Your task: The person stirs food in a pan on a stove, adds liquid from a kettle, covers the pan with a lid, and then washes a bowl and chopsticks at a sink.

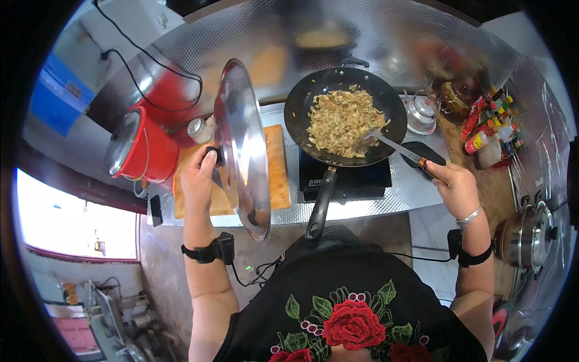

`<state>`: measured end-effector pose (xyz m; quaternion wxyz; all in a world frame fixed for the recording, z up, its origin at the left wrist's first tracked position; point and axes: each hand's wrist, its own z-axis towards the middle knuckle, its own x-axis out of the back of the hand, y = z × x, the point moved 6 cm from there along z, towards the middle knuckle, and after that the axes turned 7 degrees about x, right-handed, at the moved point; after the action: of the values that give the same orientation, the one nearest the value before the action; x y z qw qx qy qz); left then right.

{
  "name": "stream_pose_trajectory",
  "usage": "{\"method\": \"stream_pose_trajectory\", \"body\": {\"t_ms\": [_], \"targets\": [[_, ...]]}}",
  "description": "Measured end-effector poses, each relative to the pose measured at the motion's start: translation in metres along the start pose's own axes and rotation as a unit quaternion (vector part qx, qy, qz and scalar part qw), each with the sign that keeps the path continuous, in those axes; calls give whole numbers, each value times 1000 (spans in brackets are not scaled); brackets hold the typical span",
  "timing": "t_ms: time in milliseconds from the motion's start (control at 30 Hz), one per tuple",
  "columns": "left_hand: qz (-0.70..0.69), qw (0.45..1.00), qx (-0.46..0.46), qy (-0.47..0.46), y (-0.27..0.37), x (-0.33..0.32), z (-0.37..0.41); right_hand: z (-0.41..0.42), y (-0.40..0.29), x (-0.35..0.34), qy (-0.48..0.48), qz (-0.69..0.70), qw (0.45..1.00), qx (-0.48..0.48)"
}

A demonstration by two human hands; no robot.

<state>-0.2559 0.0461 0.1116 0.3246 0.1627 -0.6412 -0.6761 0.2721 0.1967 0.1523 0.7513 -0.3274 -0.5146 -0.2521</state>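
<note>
My left hand (199, 174) grips the black knob of a large shiny metal lid (246, 158), which is held on edge above a wooden cutting board (280, 181). With my right hand (457, 188) I hold the wooden-ended handle of a metal spatula (402, 150). Its blade rests in chopped, browned food (341, 120) heaped in a black wok (298, 113). The wok sits on a black induction cooker (357, 178), its long handle (321, 203) pointing towards me. Part of the board is hidden behind the lid.
Left of the board stand a lidded red bucket (158, 149) and a glass jar (197, 130); a phone-like black object (155, 210) lies at the counter's edge. On the right are a metal kettle (421, 113), a brown jar (454, 99), several condiment bottles (476, 142) and a steel pot (513, 240).
</note>
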Motion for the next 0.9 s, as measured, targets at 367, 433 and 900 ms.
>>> {"method": "stream_pose_trajectory", "body": {"t_ms": [367, 433, 900], "targets": [[95, 983, -82, -133, 84, -110, 68, -17, 6, 0, 76, 42, 995, -43], [102, 977, -117, -144, 92, -134, 77, -15, 10, -13, 124, 77, 988, -47], [475, 820, -252, -198, 62, -323, 105, -30, -22, -113, 84, 166, 979, -84]]}}
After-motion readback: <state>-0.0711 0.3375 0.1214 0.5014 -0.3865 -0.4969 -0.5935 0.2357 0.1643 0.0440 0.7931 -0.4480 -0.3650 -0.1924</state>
